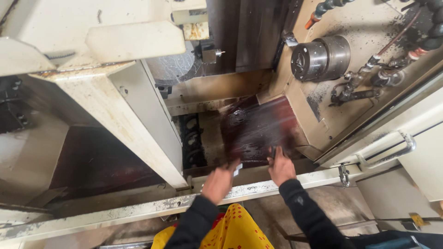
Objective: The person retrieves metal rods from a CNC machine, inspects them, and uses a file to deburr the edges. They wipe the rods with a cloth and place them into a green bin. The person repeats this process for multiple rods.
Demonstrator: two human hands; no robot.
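We see two hands reaching into the open bay of a cream-coloured machine; both are blurred. The left hand (218,179) has its fingers drawn loosely together, with a small pale thing (237,169) at the fingertips, too smeared for us to say what it is or whether it is truly pinched; the right hand (280,165) is curled, and its fingertips close about a short dark stub (274,151) that stands up from them, though how firmly we cannot tell. Both hands sit just above the near sill (258,186) of the bay, a pale, scuffed metal ledge; the left is over the sill itself, the right a little deeper in, at the lower edge of a wet dark-red sloping plate (256,127).

We count two dark sleeves, one per arm, and a yellow dotted garment (233,230) below them. Up and to the right of the hands stands one round steel chuck (318,57) on a grimy slanted panel; beside it are jointed coolant hoses (427,27) and pipe fittings (357,87). Left of the wet plate a dark screw conveyor (193,140) runs in a trough; a large cream sliding guard (134,110) fills the left side and walls off that half of the bay. One metal door handle (392,150) shows at the right.
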